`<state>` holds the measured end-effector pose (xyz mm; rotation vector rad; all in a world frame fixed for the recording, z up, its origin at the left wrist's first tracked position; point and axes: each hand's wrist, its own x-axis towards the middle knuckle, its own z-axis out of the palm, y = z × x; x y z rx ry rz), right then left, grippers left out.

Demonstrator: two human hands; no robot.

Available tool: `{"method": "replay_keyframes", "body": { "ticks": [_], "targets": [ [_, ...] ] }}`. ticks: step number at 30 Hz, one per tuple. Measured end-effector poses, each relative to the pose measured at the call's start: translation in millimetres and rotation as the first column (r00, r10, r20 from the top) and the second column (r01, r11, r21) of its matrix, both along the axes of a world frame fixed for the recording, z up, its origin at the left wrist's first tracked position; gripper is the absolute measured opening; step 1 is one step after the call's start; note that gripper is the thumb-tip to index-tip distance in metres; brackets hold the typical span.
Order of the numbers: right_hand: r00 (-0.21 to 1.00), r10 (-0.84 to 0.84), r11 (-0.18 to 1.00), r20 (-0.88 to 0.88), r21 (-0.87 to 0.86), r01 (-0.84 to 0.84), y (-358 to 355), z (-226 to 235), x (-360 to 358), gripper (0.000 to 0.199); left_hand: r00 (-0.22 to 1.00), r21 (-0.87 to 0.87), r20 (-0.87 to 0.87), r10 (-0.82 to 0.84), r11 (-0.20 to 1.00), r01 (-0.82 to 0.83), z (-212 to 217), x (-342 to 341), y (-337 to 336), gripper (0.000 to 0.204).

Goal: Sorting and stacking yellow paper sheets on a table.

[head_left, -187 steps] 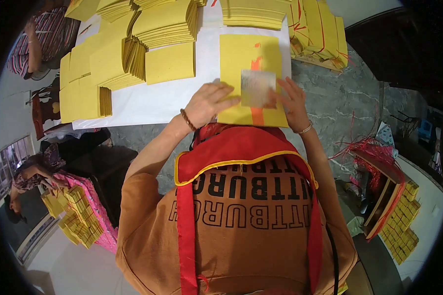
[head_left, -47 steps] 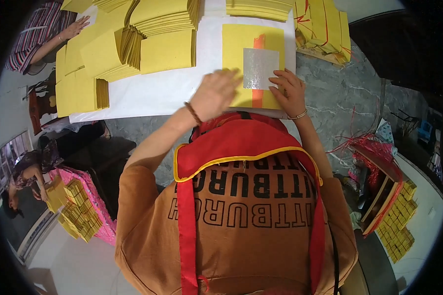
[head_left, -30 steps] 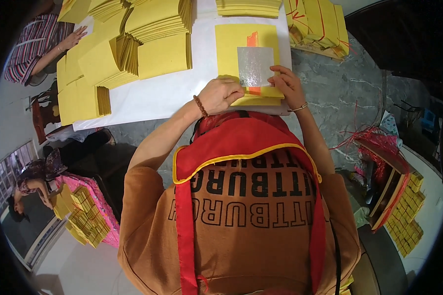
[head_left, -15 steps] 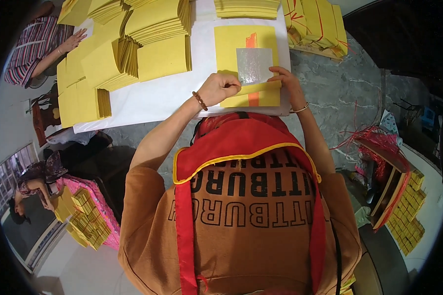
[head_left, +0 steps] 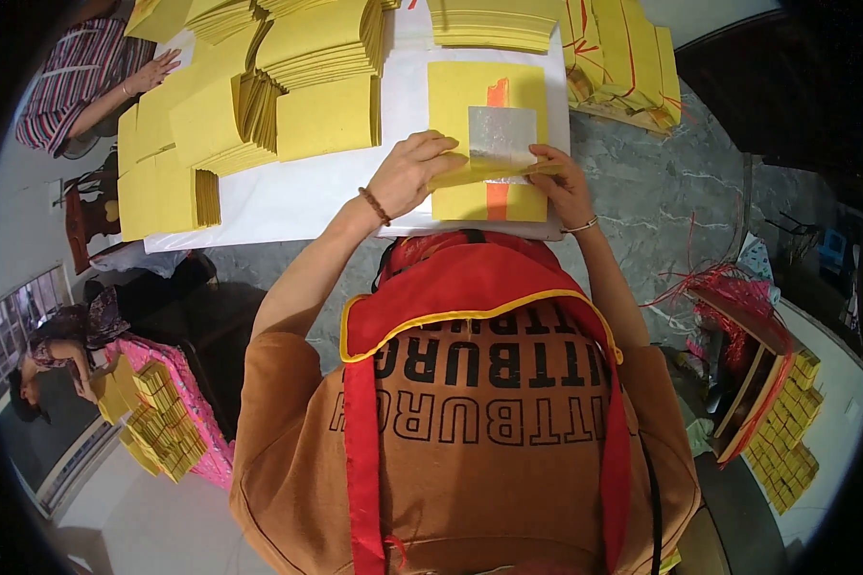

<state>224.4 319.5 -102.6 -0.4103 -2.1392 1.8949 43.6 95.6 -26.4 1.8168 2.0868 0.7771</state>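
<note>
A sheet of yellow paper (head_left: pixel 446 96) with a silver square (head_left: pixel 501 126) and an orange stripe (head_left: pixel 497 93) lies on top of a yellow sheet at the table's front edge. Its near edge is raised into a narrow fold (head_left: pixel 494 173) across the silver. My left hand (head_left: pixel 412 175) is closed on the fold's left end, thumb and fingers pinching it. At the other end, my right hand (head_left: pixel 564 184) pinches the paper between thumb and fingers. The undersides of both grips are hidden.
Stacks of folded yellow paper (head_left: pixel 326 117) cover the white table's (head_left: pixel 297 196) left side, with another stack (head_left: pixel 494 24) beyond my sheet. Tied yellow bundles (head_left: pixel 623 57) stand at the far right. A person's hand (head_left: pixel 153 72) rests by the far-left stacks; another person works lower left.
The fold has gone from lying flat to standing narrower, and silver shows on its near side. My right fingers have moved from the silver's edge to the fold's right end.
</note>
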Motion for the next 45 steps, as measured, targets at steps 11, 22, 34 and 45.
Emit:
{"method": "replay_keyframes", "body": {
  "ticks": [11,22,34,45],
  "targets": [
    [0.971,0.232,0.759,0.060,0.613,-0.219,-14.6,46.7,22.7,0.022,1.000,0.076,0.028,0.012,0.997,-0.014,2.0,24.1,-21.5,0.024],
    [0.983,-0.183,0.978,0.023,0.102,0.180,-21.6,30.3,-16.1,0.042,0.662,-0.364,0.442,0.606,0.795,-0.485,-9.6,11.1,9.8,0.034],
    [0.949,-0.257,0.965,0.182,0.090,0.245,-21.5,34.4,-25.7,0.033,0.474,-0.373,0.638,0.607,0.782,-0.499,-59.0,-6.2,18.9,0.033],
    [0.911,-0.284,0.958,0.300,0.055,0.281,-20.6,28.1,-29.6,0.034,0.279,-0.452,0.712,0.645,0.724,-0.521,-44.8,-5.5,23.7,0.028]
  ]
}}
